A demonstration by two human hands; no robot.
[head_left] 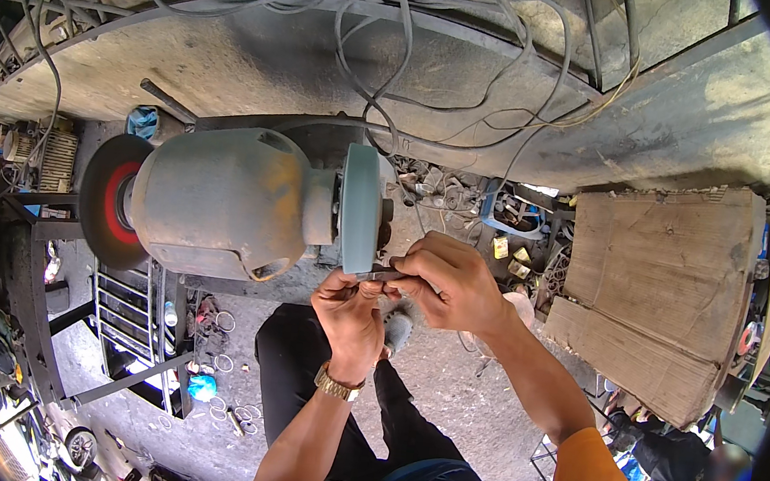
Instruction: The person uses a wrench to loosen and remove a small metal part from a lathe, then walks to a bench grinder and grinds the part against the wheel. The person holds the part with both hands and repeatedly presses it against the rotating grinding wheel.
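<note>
A bench grinder (pixel 219 198) with a rust-stained grey motor housing stands in front of me. On its right end sits a grey-green grinding wheel (pixel 360 209); on its left end is a dark disc with a red centre (pixel 114 200). My left hand (pixel 348 317) and my right hand (pixel 450 281) meet at the near edge of the grinding wheel. Between them they pinch a small dark metal piece (pixel 379 276). Its left end lies at the wheel's rim; whether it touches cannot be made out. Fingers cover much of the piece.
Loose cables (pixel 408 34) drape along the wall behind the grinder. Cardboard (pixel 659 291) stands at the right, beside scrap parts and a blue plastic container (pixel 512 212). Metal frames (pixel 125 315) stand at the left. A person in dark clothes (pixel 678 464) is at the lower right.
</note>
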